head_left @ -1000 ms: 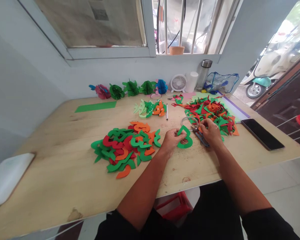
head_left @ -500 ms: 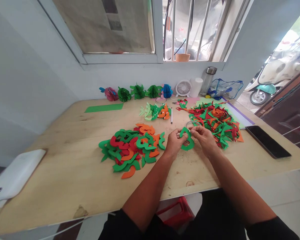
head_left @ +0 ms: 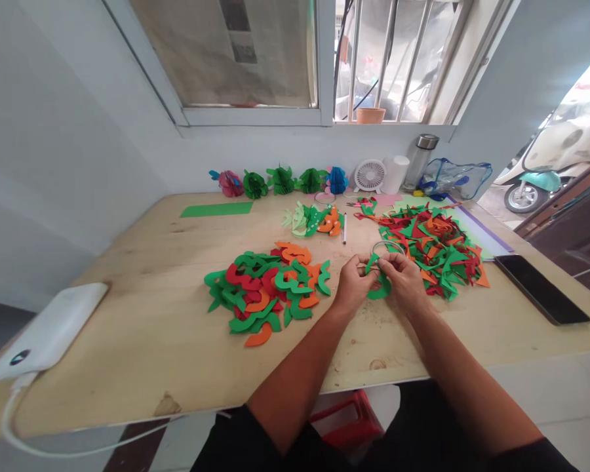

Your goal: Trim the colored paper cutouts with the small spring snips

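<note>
Paper cutout [head_left: 379, 290], green, is now pinched also by the right hand [head_left: 406, 280], apart from it one second ago; it lies between this hand and the left hand [head_left: 354, 284], likewise closed on it.

We can read no words, numbers or brand names anywhere here. On the white device [head_left: 61, 324] lying at the left side of the table [head_left: 142, 275], we see a dark oval mark [head_left: 19, 357] with a lighter shape inside, too small for us to make out. On the brownish window pane [head_left: 191, 59] we notice dark rectangular patches [head_left: 235, 14], one above another; we cannot tell whether they bear print.
</note>
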A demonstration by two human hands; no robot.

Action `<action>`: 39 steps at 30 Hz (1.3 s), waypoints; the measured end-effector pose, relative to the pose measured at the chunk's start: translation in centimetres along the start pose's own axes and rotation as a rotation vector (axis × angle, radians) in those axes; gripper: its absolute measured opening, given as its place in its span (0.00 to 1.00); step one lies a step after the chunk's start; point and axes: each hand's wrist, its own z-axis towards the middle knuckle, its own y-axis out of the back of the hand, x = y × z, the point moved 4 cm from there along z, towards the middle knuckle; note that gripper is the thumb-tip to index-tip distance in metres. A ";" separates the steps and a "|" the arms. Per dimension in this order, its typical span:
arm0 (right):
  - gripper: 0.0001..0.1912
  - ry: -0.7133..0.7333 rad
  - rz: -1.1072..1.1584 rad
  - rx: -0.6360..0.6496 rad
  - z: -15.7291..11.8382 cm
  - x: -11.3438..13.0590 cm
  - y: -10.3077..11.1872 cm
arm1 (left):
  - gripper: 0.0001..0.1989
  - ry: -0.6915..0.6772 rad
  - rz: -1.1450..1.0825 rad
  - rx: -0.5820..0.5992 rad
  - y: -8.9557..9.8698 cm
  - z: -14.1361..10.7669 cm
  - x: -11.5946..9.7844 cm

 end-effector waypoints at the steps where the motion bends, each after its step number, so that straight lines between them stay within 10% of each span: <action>1: 0.15 0.004 -0.007 -0.001 -0.1 0.1 0.0 | 0.20 0.000 -0.001 -0.002 0.0 0.0 0.0; 11: 0.15 0.006 -0.089 0.037 -0.5 0.6 -0.2 | 0.05 -0.126 0.023 -0.074 0.7 0.6 -0.1; 39: 0.14 0.087 -0.155 0.035 -0.3 0.4 0.2 | 0.05 -0.204 0.239 -0.064 1.1 0.6 0.4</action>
